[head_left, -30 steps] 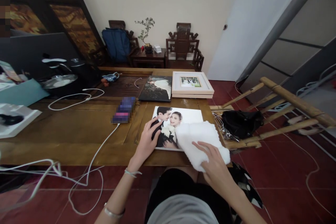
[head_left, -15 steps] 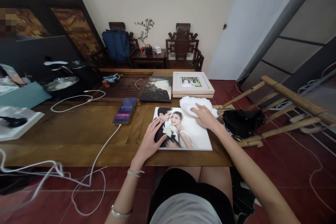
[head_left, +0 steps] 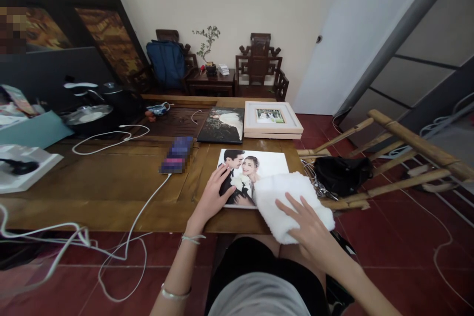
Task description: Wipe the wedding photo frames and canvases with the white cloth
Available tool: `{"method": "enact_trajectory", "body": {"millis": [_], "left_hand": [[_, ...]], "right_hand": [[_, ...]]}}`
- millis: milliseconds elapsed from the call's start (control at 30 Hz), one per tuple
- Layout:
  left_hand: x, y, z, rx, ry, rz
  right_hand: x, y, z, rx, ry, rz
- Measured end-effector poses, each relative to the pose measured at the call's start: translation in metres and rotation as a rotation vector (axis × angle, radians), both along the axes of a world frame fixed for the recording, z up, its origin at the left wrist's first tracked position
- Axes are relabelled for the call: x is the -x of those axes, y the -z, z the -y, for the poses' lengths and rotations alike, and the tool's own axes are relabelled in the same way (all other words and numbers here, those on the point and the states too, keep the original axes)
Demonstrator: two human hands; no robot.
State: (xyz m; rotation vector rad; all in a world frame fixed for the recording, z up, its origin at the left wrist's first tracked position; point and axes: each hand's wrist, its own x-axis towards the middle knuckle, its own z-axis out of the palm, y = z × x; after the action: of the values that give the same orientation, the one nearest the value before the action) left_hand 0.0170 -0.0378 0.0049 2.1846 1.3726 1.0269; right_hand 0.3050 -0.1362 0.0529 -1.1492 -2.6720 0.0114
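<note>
A glossy photo panel (head_left: 242, 182), a portrait of a couple on a white ground, lies flat near the table's front edge. My left hand (head_left: 217, 190) rests on its left side, fingers spread, holding nothing. Over the panel's lower right part lies a fluffy white cloth (head_left: 274, 197), with its lower corner reaching past the table edge. My right hand (head_left: 305, 219) holds this cloth from above, fingers extended across it. The panel's lower right corner is hidden under the cloth.
Behind the panel lie a dark photo panel (head_left: 223, 126) and stacked white frames (head_left: 272, 117). A phone (head_left: 176, 154) on a white cable (head_left: 148, 207) lies to the left. A bamboo chair (head_left: 340, 207) with a black bag (head_left: 342, 174) stands at the right.
My right hand has drawn the white cloth from the panel's upper right corner down toward me, to its lower right. My left hand stays on the panel's left side.
</note>
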Motion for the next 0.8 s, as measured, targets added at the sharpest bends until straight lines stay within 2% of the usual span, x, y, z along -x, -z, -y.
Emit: {"method": "enact_trajectory", "body": {"millis": [100, 267, 433, 533, 600, 667, 800], "left_hand": [[-0.002, 0.002, -0.009, 0.005, -0.023, -0.002], [-0.002, -0.001, -0.014, -0.007, 0.007, -0.034], [0.004, -0.004, -0.015, 0.038, 0.037, -0.038], [0.004, -0.005, -0.016, 0.055, 0.034, -0.035], [0.003, -0.004, -0.014, 0.048, 0.026, -0.033], [0.001, -0.002, -0.012, 0.022, 0.016, -0.038], [-0.001, 0.0, -0.008, -0.023, 0.01, -0.058]], "right_hand": [[-0.004, -0.001, -0.024, -0.009, 0.012, 0.005], [-0.006, -0.004, -0.088, 0.015, 0.076, 0.033], [0.003, -0.017, -0.157, 0.019, 0.147, 0.071], [0.005, -0.023, -0.18, 0.02, 0.163, 0.06], [0.004, -0.022, -0.177, 0.022, 0.173, 0.053], [0.003, -0.017, -0.158, 0.016, 0.166, 0.053], [0.002, -0.005, -0.084, -0.023, 0.079, 0.069]]}}
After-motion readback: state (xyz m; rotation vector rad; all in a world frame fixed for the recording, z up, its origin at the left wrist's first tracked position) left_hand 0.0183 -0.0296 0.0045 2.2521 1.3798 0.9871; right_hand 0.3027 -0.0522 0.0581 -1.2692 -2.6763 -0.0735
